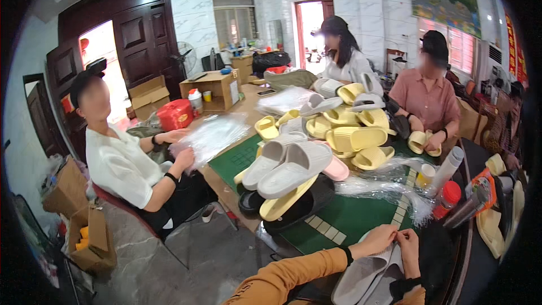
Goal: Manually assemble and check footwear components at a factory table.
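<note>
At the lower right of the frame, a matching pair of matte grey, open-toed slippers (361, 279) is lying under the person's two hands, at the near edge of a green-topped desk (355, 214). The left hand (377, 241), in a mustard-orange sleeve with a black wristband, is reaching across the slippers with its fingers bending and drawn together. The right hand (408, 251), also wearing a black band, is pressing thumb and fingers together just beside it, so the fingertips are meeting over the slippers' upper end; what they are pinching is too small to tell.

A bundle of clear plastic bags (381, 189) is spreading just above the hands. To its right, a clear jar with a red lid (450, 192) is standing near a dark metallic cylinder (467, 208) and a pale, tall bottle (449, 165). In the centre, a tall heap of yellow and grey slippers (353, 135) is rising, with a pink slipper (337, 168) showing at its side.

At the left, a seated co-worker in a white top is handling clear flat plastic sleeves (217, 135); at the upper right, a co-worker in a pink shirt is holding yellow slippers (418, 141).
</note>
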### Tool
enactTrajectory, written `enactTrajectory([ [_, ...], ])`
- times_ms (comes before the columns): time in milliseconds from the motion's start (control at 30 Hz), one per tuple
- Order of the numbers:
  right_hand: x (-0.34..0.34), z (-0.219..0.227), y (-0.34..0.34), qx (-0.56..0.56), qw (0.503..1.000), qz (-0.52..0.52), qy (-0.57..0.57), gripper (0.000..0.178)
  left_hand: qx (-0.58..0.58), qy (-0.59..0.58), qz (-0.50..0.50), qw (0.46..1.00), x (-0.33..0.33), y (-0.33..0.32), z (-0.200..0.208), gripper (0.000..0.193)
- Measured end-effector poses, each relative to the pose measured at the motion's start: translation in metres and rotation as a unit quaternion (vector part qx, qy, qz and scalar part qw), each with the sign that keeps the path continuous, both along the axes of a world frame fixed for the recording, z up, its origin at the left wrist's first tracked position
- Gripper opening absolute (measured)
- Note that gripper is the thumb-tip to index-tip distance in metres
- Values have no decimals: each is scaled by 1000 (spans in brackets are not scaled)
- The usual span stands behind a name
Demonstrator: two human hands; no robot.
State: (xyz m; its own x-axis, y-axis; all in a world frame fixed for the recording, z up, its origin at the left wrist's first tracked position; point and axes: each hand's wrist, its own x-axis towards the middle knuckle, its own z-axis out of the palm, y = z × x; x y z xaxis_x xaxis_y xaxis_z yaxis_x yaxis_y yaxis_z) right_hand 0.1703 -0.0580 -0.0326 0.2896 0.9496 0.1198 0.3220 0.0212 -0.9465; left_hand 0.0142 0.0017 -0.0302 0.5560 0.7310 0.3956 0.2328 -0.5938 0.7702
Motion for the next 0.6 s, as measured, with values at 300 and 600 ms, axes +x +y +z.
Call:
enactTrajectory([
  [300, -11, 11, 7, 55, 990, -9, 128, 15, 12, 15, 30, 999, -4, 8, -1, 12],
  [600, -10, 13, 8, -5, 998, 30, 48, 14, 15, 5, 26, 1000, -1, 9, -9, 11],
])
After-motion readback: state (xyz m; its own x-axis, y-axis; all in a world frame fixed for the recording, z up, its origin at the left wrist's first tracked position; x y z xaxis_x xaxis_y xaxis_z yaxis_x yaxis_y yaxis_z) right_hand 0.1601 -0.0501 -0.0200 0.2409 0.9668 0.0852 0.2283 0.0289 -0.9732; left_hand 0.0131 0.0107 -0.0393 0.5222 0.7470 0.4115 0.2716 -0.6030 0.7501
